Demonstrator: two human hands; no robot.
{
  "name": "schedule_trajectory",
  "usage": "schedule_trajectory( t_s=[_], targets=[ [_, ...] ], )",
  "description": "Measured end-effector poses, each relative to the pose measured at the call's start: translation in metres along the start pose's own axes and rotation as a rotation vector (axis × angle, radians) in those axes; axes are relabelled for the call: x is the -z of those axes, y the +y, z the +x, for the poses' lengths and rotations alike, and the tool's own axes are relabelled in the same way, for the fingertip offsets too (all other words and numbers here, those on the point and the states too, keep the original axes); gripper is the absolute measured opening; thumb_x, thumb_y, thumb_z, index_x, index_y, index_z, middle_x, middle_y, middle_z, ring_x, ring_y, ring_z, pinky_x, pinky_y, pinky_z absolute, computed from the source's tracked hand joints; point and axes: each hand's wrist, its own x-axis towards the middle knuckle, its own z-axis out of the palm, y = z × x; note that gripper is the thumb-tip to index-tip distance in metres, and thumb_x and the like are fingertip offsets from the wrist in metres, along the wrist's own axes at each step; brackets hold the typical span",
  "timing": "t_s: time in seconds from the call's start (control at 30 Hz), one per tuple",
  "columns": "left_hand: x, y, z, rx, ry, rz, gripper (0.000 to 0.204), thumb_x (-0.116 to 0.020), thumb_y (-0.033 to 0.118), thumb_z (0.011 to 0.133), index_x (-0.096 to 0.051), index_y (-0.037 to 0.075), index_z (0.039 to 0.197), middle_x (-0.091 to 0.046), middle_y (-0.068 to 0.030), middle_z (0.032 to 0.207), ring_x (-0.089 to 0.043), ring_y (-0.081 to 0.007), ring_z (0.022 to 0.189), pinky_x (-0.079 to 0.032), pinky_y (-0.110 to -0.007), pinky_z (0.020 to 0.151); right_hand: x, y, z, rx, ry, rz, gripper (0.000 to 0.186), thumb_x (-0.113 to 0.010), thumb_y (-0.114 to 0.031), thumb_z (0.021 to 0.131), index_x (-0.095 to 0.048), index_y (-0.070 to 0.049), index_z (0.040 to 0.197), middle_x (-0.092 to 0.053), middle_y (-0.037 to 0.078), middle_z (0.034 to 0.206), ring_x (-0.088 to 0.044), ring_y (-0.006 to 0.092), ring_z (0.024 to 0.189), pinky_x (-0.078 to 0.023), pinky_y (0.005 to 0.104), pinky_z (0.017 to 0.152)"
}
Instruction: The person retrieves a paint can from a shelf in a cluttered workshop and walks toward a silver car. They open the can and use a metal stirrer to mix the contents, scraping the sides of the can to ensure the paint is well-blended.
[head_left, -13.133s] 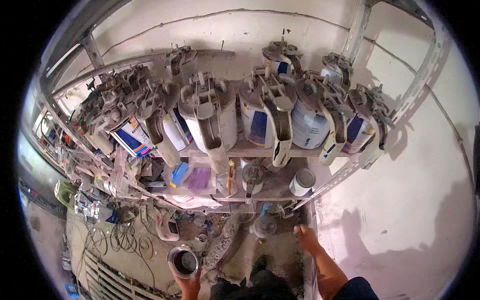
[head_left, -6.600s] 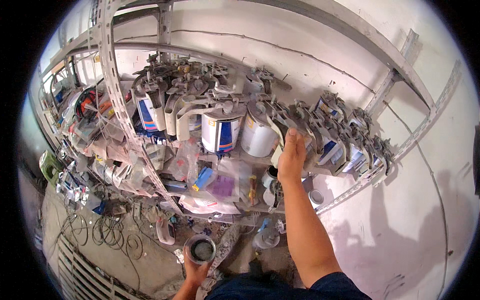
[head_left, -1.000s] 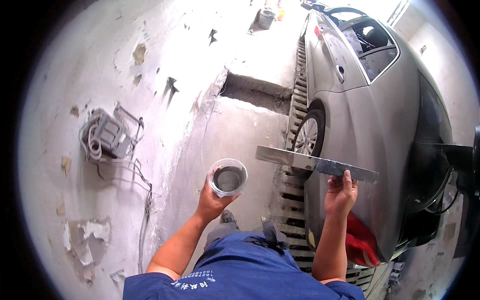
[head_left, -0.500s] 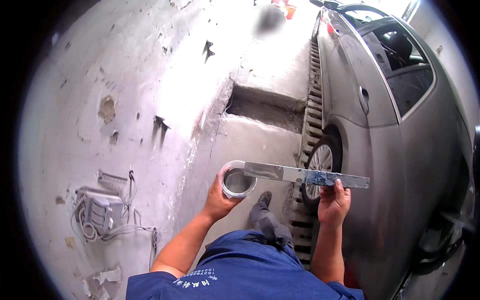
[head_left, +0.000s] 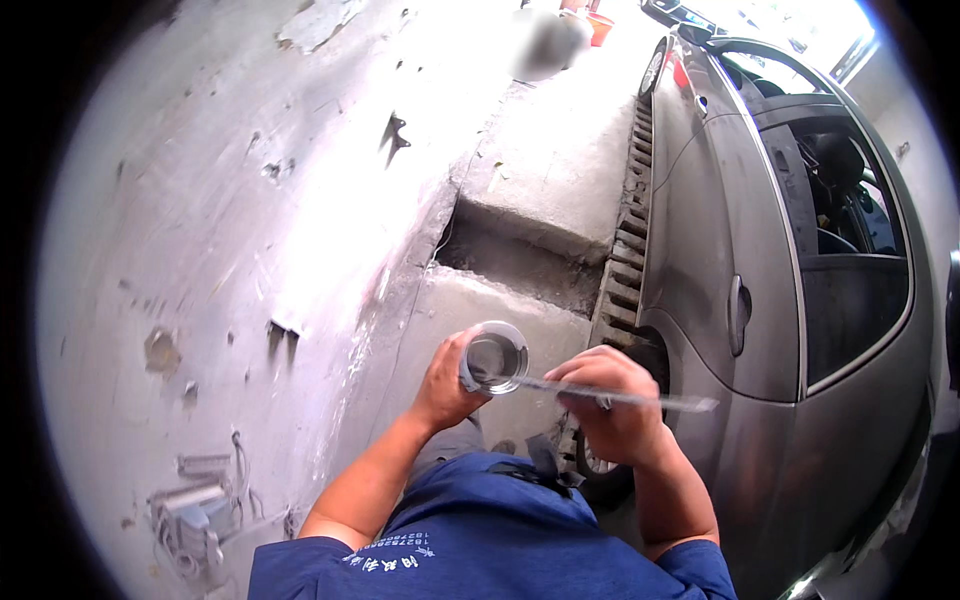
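My left hand (head_left: 450, 388) is wrapped round the side of a small clear plastic cup (head_left: 517, 335), holding it in front of my belly with its mouth facing up. Grey material shows inside it. A long flat metal strip (head_left: 685, 404) is gripped in my right hand (head_left: 612, 395), fingers over its middle. The strip's left end dips into the cup; its other end points right, towards the car. It is seen nearly edge-on and slightly blurred.
A grey car (head_left: 700, 220) stands close on my right, beside a slotted drain cover (head_left: 628, 250). Ahead, a rectangular pit (head_left: 525, 258) cuts the floor. The scuffed wall (head_left: 220, 230) at left carries metal brackets (head_left: 397, 135) and a wired box (head_left: 190, 510). An orange-red bucket (head_left: 600, 28) stands far off.
My right hand has moved left and turned over the strip, now holding it nearer its middle from above. The strip's end went from lying across the cup's rim to inside it.
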Motion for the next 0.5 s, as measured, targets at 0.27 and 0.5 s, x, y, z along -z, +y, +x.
schedule_trajectory(
  t_s=[0.27, 0.5],
  targets=[
    [0.021, -0.063, 0.171, -0.088, -0.229, -0.124, 0.082, -0.082, 0.018, 0.065, -0.042, 0.007, 0.135, -0.052, -0.0159, 0.129, -0.049, -0.0351, 0.121, -0.039, -0.041, 0.104, 0.039, 0.118, 0.115, -0.211, 0.171, 0.038, 0.020, -0.064, 0.010, 0.080, -0.059, -0.002, 0.096, -0.067, 0.012, 0.091, -0.066, 0.0232, 0.084, -0.052, 0.0344, 0.071],
    [0.024, -0.088, 0.290, -0.119, -0.364, -0.255, 0.077, -0.081, 0.016, 0.066, -0.046, 0.008, 0.134, -0.056, -0.0159, 0.125, -0.052, -0.0340, 0.115, -0.041, -0.040, 0.100, 0.083, 0.191, 0.160, -0.278, 0.163, 0.099, 0.012, -0.067, -0.002, 0.085, -0.059, -0.003, 0.094, -0.069, 0.011, 0.088, -0.065, 0.0220, 0.082, -0.053, 0.0337, 0.073]
  ],
)
